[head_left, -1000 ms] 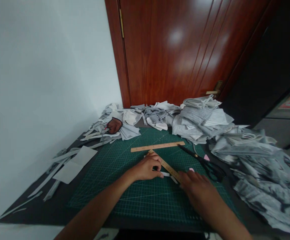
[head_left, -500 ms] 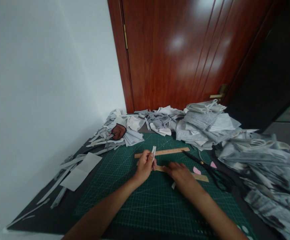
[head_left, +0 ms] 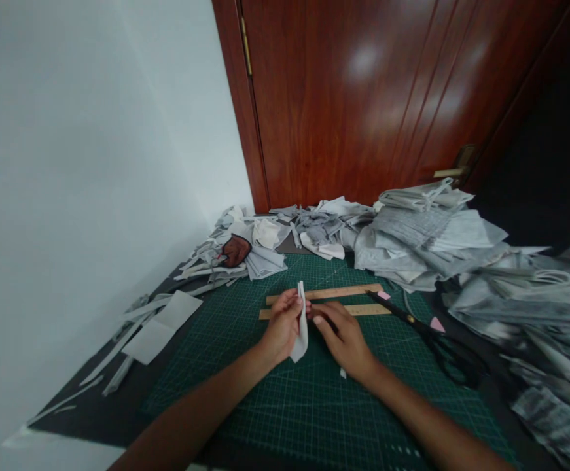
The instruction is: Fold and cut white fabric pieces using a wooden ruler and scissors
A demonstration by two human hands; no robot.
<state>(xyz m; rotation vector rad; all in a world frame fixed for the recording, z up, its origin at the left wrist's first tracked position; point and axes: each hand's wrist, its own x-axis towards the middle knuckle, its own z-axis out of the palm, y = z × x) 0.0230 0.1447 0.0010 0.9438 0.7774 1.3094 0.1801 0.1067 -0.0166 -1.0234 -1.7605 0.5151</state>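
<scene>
My left hand is closed around a folded strip of pale grey-white fabric, held upright with its lower end hanging loose. Just right of it, my right hand has its thumb apart from its bent fingers, and nothing shows in it. Its fingertips come close to the fabric; whether they touch cannot be made out. Behind the hands lie two wooden rulers, a farther ruler and a nearer ruler partly covered by my hands. A small pale scrap pokes out below my right hand.
Black scissors lie on the right of the green cutting mat, beside a pink piece and another pink piece. Grey fabric piles line the back and right. Left are pale sheets and a brown dark-edged piece.
My right hand has come off the nearer ruler, which now lies farther back and left, closer to the other ruler. The fabric in my left hand hangs longer. One pink piece has shifted back.
</scene>
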